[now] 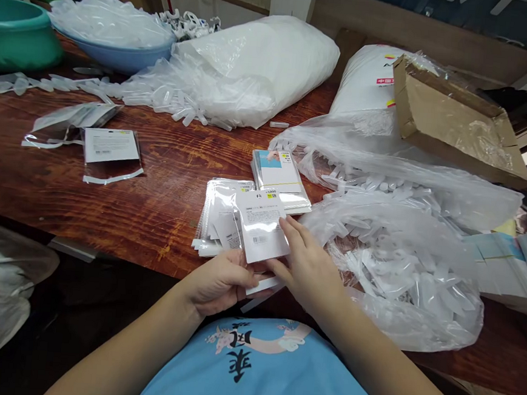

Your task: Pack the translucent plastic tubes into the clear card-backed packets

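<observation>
A white printed card package (261, 225) with a hang hole is held between both hands above the table's front edge. My left hand (224, 283) is closed on its lower left part, thumb on top. My right hand (308, 265) grips its right side, fingers bent over the edge. A clear flap with a white strip (262, 285) hangs below the card, between the hands. Behind the held package lies a fanned stack of clear packages (216, 218). Just beyond is a pile of blue and white cards (278, 174).
Two filled packages (111, 149) lie at the left. An open plastic bag of clear pieces (404, 269) is at the right. Farther back are a large white sack (274, 58), a blue basin (115, 55), a green basin (18, 35) and a cardboard box (461, 125).
</observation>
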`<action>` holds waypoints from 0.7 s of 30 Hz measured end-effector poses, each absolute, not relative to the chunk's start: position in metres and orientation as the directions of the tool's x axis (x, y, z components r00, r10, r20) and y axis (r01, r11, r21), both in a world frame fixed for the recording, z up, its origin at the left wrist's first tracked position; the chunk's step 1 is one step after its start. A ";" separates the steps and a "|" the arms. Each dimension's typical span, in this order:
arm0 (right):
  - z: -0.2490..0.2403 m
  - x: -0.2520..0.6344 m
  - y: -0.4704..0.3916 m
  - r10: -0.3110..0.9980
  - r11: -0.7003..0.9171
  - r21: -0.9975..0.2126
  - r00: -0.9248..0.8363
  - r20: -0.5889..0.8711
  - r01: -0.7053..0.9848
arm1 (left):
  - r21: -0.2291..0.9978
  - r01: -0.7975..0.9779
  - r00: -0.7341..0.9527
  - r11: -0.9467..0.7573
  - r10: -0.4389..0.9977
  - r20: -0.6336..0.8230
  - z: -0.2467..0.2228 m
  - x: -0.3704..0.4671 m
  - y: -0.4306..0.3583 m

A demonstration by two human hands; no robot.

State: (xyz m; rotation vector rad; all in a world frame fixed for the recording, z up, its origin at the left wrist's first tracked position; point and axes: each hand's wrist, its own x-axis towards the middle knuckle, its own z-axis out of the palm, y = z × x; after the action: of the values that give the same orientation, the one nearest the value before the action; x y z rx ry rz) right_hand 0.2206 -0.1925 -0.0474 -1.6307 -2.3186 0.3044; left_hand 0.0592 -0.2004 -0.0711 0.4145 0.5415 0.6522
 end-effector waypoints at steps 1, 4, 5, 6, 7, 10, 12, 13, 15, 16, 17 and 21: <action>-0.046 0.218 -0.191 0.951 0.308 -0.325 -0.285 0.118 0.894 | 0.523 -0.457 0.674 0.720 0.664 -0.324 -0.071 0.060 -0.201; -0.040 0.220 -0.190 0.958 0.274 -0.393 -0.284 0.034 0.878 | 0.526 -0.477 0.673 0.704 0.677 -0.297 -0.068 0.060 -0.202; -0.038 0.223 -0.191 0.944 0.292 -0.446 -0.329 -0.008 0.846 | 0.528 -0.496 0.654 0.689 0.697 -0.295 -0.067 0.060 -0.201; -0.036 0.228 -0.192 0.919 0.318 -0.504 -0.392 -0.044 0.803 | 0.530 -0.510 0.630 0.677 0.714 -0.305 -0.066 0.058 -0.201; -0.034 0.234 -0.194 0.886 0.343 -0.562 -0.457 -0.072 0.753 | 0.534 -0.515 0.609 0.671 0.725 -0.323 -0.066 0.057 -0.200; -0.032 0.248 -0.202 0.832 0.352 -0.663 -0.545 -0.101 0.661 | 0.536 -0.518 0.575 0.666 0.736 -0.358 -0.064 0.055 -0.200; -0.033 0.252 -0.206 0.848 0.338 -0.669 -0.523 -0.089 0.662 | 0.533 -0.522 0.565 0.666 0.738 -0.368 -0.062 0.056 -0.200; -0.033 0.253 -0.208 0.856 0.339 -0.664 -0.511 -0.077 0.667 | 0.530 -0.528 0.560 0.664 0.741 -0.371 -0.060 0.057 -0.201; -0.032 0.251 -0.211 0.854 0.357 -0.654 -0.517 -0.061 0.667 | 0.521 -0.527 0.561 0.672 0.735 -0.381 -0.057 0.058 -0.202; -0.031 0.250 -0.213 0.848 0.367 -0.649 -0.526 -0.060 0.666 | 0.515 -0.526 0.568 0.677 0.730 -0.380 -0.056 0.058 -0.203; -0.030 0.248 -0.214 0.848 0.373 -0.643 -0.528 -0.057 0.669 | 0.509 -0.526 0.575 0.681 0.726 -0.377 -0.055 0.059 -0.204; -0.027 0.241 -0.215 0.899 0.341 -0.613 -0.438 -0.009 0.713 | 0.504 -0.532 0.575 0.680 0.727 -0.375 -0.051 0.060 -0.206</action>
State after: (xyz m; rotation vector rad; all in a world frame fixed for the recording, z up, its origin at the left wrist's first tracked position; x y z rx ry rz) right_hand 0.2406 -0.2147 -0.0271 -1.4299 -2.2799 0.7879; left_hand 0.0596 -0.2059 -0.0512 0.3565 0.5978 0.7563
